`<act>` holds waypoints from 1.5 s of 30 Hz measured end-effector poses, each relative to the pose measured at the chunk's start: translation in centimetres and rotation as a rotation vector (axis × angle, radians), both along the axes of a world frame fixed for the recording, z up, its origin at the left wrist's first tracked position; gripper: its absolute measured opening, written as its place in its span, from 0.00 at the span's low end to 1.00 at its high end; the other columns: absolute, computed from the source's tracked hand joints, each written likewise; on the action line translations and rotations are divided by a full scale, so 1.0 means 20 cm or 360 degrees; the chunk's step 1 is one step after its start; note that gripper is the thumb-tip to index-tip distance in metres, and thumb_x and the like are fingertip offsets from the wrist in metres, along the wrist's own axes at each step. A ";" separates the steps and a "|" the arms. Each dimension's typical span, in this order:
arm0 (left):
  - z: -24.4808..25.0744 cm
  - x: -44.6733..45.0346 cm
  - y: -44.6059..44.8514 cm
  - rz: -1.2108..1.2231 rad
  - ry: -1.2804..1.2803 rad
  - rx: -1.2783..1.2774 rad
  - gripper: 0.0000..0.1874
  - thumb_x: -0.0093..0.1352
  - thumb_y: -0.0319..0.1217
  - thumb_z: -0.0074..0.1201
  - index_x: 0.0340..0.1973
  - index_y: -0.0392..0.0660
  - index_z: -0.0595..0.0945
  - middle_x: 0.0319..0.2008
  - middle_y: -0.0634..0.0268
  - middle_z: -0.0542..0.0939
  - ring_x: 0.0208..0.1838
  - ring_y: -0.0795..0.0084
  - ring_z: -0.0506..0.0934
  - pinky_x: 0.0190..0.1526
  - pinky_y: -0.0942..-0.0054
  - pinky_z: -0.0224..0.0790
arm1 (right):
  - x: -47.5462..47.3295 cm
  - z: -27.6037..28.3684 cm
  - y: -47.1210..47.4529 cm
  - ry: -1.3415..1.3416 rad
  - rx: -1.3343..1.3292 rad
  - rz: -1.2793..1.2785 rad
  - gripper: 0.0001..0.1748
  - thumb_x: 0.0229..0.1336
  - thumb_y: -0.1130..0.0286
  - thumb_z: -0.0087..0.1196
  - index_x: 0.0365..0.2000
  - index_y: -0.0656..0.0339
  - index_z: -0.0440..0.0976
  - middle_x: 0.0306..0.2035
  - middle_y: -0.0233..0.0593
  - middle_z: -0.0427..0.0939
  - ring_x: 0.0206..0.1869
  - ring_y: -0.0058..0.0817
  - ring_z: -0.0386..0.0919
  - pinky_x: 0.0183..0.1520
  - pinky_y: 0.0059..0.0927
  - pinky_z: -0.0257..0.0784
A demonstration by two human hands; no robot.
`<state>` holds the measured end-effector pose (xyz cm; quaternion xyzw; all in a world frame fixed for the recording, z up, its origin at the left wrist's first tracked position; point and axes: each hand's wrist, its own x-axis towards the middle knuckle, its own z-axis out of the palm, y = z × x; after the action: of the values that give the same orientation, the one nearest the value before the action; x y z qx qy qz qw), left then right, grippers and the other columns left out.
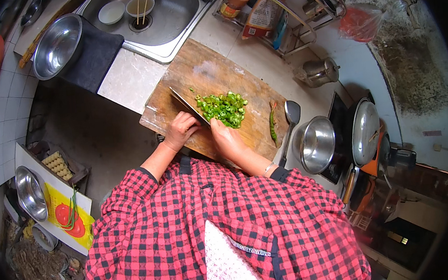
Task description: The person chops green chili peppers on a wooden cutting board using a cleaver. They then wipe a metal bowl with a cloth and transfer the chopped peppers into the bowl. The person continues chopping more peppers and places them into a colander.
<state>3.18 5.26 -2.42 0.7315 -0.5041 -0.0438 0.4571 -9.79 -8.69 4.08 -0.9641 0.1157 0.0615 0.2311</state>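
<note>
A wooden cutting board (251, 91) lies on the counter before me, with a pile of sliced green chili peppers (223, 108) on it. My right hand (226, 138) grips a kitchen knife (187, 104), whose blade stands on edge, seen nearly edge-on, just left of the pile. Close against the blade's left side is my left hand (183, 130), its fingers curled. Whether those fingers hold anything is hidden. One whole green chili pepper (273, 125) with a reddish end rests near the board's right edge, apart from both hands.
Right of the board lie a spatula (292, 114) and a steel bowl (317, 144), then a lidded pan (365, 132). Beyond the board's far left is a sink (174, 24) with two bowls and chopsticks. A metal basin (58, 46) and wire rack (298, 25) stand farther off.
</note>
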 end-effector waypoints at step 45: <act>-0.02 0.02 -0.02 0.0004 0.0045 -0.0043 0.08 0.54 0.27 0.62 0.26 0.46 0.77 0.28 0.64 0.74 0.36 0.62 0.75 0.37 0.68 0.69 | -0.17 0.24 -0.14 0.0142 0.0069 0.0098 0.09 0.52 0.79 0.45 0.34 0.65 0.59 0.28 0.58 0.73 0.30 0.58 0.74 0.30 0.53 0.69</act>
<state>3.58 4.93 -2.79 0.7251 -0.4972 -0.0468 0.4742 -13.23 -11.48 8.91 -0.9583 0.0947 0.1141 0.2444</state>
